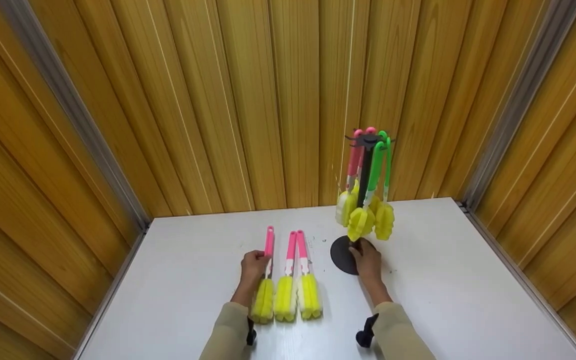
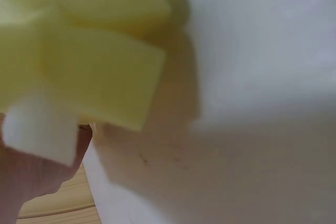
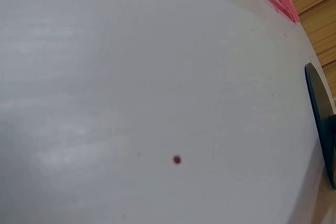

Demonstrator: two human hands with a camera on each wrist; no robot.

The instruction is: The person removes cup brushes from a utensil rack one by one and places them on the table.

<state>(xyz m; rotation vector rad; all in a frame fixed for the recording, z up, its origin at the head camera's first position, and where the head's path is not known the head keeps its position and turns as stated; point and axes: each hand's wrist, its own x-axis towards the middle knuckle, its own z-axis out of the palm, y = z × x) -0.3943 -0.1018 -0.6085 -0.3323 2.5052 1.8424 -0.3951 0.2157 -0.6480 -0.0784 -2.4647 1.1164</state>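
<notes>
With its fingers at the pink handle, my left hand (image 1: 254,266) pinches the leftmost sponge bottle brush (image 1: 263,302), whose yellow head lies towards me. In the left wrist view that sponge head (image 2: 100,66) looms close and partly covers the hand (image 2: 39,174). My right hand (image 1: 369,260) grips the lower pole of a black stand (image 1: 342,254), just above its round base. Pink- and green-handled bottle brushes (image 1: 375,167) hang from the hooks at the top. In the right wrist view only the base (image 3: 320,119) shows at the right edge.
Two more pink-handled bottle brushes (image 1: 285,300) (image 1: 310,297) lie side by side on the white table (image 1: 178,290), between my hands. Wood-look panel walls (image 1: 253,100) rise behind the table and on both sides. Small dark specks dot the tabletop.
</notes>
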